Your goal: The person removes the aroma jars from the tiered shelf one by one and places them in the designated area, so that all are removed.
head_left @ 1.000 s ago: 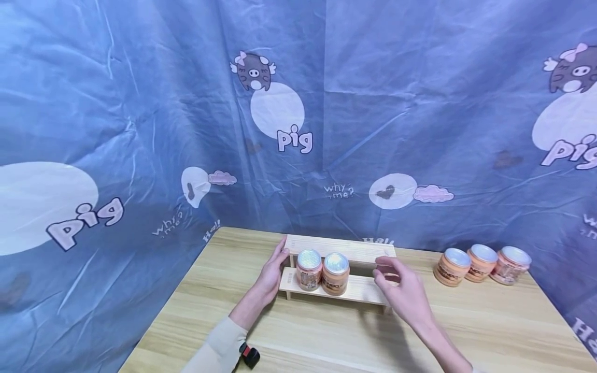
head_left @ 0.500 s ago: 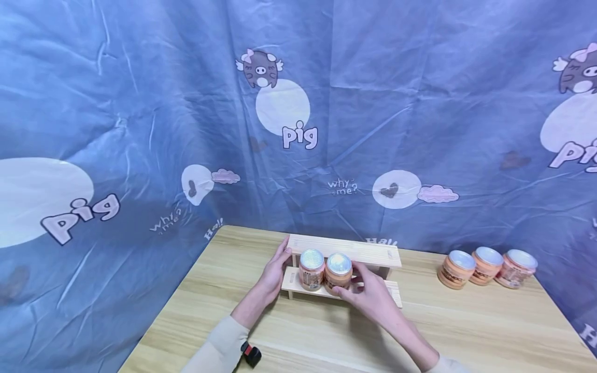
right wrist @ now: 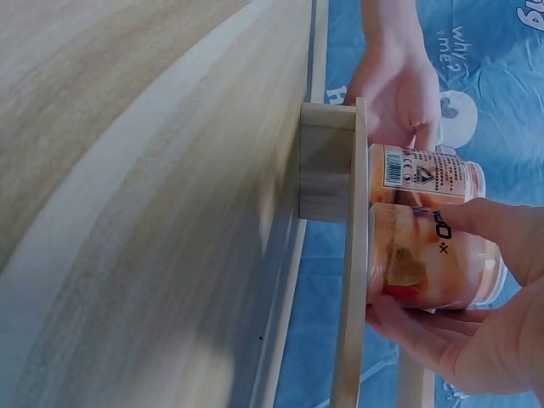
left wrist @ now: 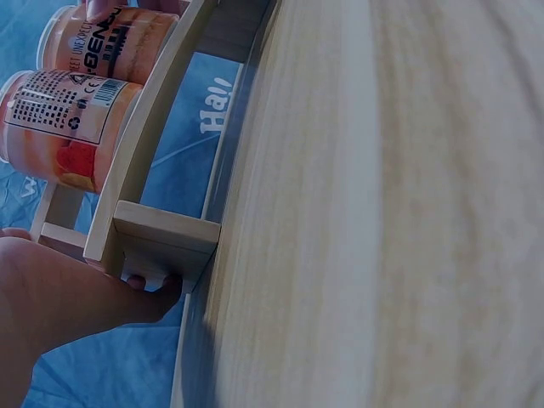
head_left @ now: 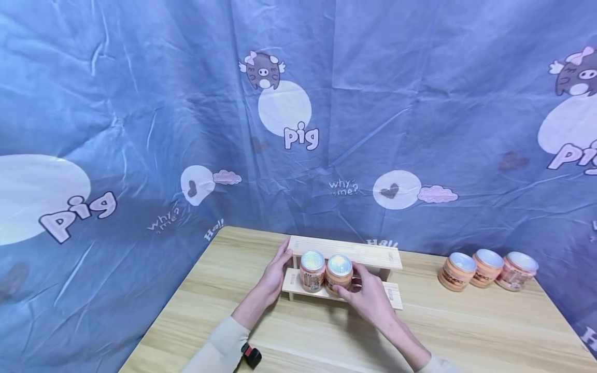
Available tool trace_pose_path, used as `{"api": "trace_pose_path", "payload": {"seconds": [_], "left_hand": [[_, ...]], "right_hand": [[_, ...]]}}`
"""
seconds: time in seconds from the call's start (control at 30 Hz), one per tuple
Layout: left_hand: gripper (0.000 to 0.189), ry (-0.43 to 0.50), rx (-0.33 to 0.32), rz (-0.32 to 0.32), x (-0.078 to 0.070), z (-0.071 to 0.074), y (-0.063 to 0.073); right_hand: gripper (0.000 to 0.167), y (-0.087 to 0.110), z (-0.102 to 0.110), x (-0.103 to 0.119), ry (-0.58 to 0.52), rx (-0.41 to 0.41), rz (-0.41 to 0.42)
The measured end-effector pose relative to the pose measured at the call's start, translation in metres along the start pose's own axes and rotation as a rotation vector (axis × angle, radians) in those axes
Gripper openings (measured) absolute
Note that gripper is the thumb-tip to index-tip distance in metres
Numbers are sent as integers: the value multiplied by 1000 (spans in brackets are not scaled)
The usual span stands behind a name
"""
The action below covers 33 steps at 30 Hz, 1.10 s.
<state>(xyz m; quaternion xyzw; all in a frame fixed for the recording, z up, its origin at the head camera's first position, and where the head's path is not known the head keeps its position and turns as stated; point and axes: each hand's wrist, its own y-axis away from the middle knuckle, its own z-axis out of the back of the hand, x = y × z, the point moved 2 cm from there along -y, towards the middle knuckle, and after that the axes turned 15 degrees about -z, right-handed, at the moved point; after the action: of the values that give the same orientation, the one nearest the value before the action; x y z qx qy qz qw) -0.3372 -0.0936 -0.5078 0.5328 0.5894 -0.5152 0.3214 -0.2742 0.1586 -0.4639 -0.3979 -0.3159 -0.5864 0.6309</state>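
A two-step wooden rack [head_left: 342, 247] stands on the table. Two orange-pink jars with silvery lids are upright side by side on its lower step: a left jar [head_left: 311, 274] and a right jar [head_left: 338, 267]. My left hand [head_left: 272, 275] holds the rack's left end. In the left wrist view its thumb [left wrist: 149, 304] lies against the rack's end support [left wrist: 166, 228]. My right hand [head_left: 371, 300] grips the right jar from its right side. In the right wrist view, thumb and fingers go round that jar [right wrist: 425, 263], whose base is at the step's board [right wrist: 357, 255].
Three more jars, a left one [head_left: 457, 272], a middle one [head_left: 487, 268] and a right one [head_left: 516, 271], stand grouped at the table's back right. A blue printed cloth [head_left: 289, 181] hangs behind the wooden table [head_left: 298, 336] and along its left side.
My right hand has moved left from the rack's right end and taken hold of the right jar. The left hand stays on the rack, and the jars hold their places.
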Motion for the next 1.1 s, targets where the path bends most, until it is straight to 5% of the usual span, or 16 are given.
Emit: {"api": "trace_pose_path", "payload": {"seconds": [0.53, 0.83, 1.1], "left_hand": [[65, -4, -11, 9, 1, -3, -1], [65, -10, -18, 12, -2, -1, 3], [65, 2, -8, 5, -6, -5, 3]], "right_hand": [[65, 3, 18, 0, -98, 4, -43], [64, 13, 50, -1, -117, -19, -78], [64, 32, 91, -8, -78, -140, -76]]}}
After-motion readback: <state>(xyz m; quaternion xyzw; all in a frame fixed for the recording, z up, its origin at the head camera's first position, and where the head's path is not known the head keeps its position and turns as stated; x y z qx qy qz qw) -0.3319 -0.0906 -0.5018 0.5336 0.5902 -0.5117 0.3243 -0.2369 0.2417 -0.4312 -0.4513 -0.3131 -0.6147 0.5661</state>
